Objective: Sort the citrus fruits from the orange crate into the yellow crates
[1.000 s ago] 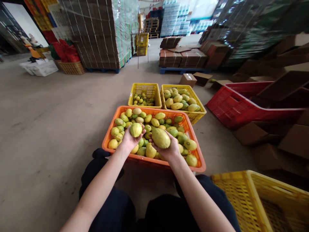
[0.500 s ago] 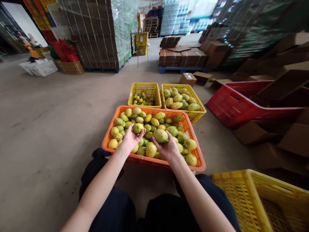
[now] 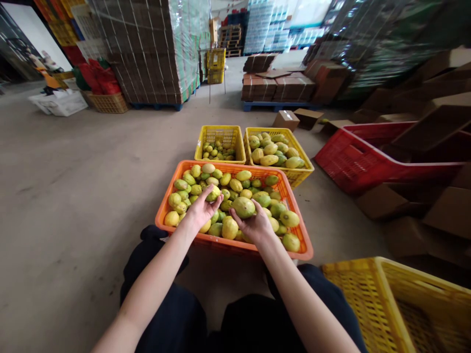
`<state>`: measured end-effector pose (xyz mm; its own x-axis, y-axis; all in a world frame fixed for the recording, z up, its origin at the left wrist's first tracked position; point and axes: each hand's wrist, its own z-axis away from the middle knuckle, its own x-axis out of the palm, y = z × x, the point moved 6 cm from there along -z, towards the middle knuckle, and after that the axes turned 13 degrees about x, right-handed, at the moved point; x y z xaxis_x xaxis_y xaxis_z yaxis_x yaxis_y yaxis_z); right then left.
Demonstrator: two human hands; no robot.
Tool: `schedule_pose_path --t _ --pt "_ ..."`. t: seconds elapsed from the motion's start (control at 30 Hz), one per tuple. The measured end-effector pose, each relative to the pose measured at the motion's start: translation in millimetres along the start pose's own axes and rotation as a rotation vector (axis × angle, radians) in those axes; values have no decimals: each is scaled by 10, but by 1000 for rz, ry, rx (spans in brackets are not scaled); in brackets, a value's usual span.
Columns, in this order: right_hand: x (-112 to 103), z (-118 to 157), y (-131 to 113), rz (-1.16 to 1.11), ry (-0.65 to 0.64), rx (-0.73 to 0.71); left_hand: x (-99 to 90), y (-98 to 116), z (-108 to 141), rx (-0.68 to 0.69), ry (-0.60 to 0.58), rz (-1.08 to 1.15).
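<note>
An orange crate (image 3: 307, 247) full of yellow-green papayas stands in front of my knees. My left hand (image 3: 201, 210) grips a small yellow-green papaya (image 3: 213, 193) over the crate's left half, thumb and fingers around its sides. A larger green papaya (image 3: 244, 208) rests in my right hand (image 3: 256, 224), with the thumb on one side and fingers on the other. Both fruits are raised slightly above the pile. Loose papayas (image 3: 230, 227) lie below and between my hands.
Behind the orange crate stand a yellow crate (image 3: 199, 147) with small papayas and another yellow crate (image 3: 308, 169) with larger ones. A red crate (image 3: 342, 162) and cardboard boxes (image 3: 382, 201) are to the right. Another yellow crate (image 3: 353, 282) sits by my right knee.
The small papaya has turned in my left hand and shifted slightly up and right. My right hand keeps the larger papaya almost still.
</note>
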<state>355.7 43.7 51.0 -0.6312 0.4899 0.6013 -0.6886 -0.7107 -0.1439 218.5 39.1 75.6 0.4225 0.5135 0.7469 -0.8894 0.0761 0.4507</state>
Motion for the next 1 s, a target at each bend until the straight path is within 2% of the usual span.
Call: schedule_pose_path --t 0.4,0.53,0.6,0.67,0.73,0.8,0.9,1.0 --pt "-35 -63 -21 16 -34 -4 -15 -7 -35 19 -41 -14" --pt "-25 -57 -25 51 -30 -8 -25 17 -38 134 -99 -127" --pt "-14 -50 -29 96 -23 -41 -31 52 -30 246 -142 -233" --pt "-6 -26 -83 170 -7 -176 -28 130 -1 424 -178 -376" --pt "7 42 -178 265 9 -409 13 228 68 640 -233 -541" --pt "30 149 -262 362 20 -651 63 285 150 778 -285 -640" --pt "81 303 -320 499 19 -897 109 313 240 850 -319 -689" --pt "145 414 -318 637 15 -1044 134 288 272 832 -349 -685"
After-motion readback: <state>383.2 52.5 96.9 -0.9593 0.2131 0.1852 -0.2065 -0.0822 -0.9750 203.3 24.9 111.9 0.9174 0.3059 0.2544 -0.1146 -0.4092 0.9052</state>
